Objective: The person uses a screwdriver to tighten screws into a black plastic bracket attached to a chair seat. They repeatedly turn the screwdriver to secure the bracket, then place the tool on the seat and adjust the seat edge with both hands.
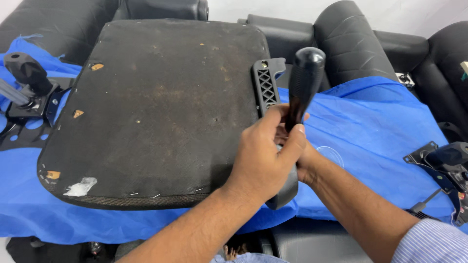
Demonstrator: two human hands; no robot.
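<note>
Hiding most of the right hand [303,158], the left hand [263,156] grips a black armrest [301,90].

seat panel [156,112] on cloth [380,146], armrest bracket [267,85] at its right edge, hands [265,156] before it

Black chair armrest [298,92], rounded end up, nearly upright beside the upturned dark seat base [156,107]

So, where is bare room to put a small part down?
The blue cover is bare right of the hands, up to the metal bracket; the seat base underside is bare too. Around the black handle and both hands it is crowded.
</note>
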